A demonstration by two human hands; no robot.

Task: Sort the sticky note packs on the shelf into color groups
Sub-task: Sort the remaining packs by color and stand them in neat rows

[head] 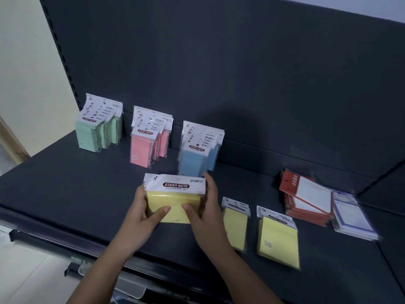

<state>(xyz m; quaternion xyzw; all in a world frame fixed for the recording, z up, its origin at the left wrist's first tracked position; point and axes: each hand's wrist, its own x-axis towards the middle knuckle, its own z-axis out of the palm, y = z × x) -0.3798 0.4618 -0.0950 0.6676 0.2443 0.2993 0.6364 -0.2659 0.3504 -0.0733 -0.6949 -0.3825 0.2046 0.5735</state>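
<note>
Yellow pack [173, 200] in left hand [143, 218] and right hand [203, 213] above shelf [65, 183]

Green packs [98, 132], pink packs [149, 145]; blue packs [198, 154], yellow pack [173, 205] (white header), dark shelf [65, 183]

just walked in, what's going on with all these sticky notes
A person is sorting packs by color on a dark shelf. Both hands, left hand and right hand, hold a yellow bundle. Green, pink and blue groups stand at the back; two yellow packs lie flat nearby.
</note>
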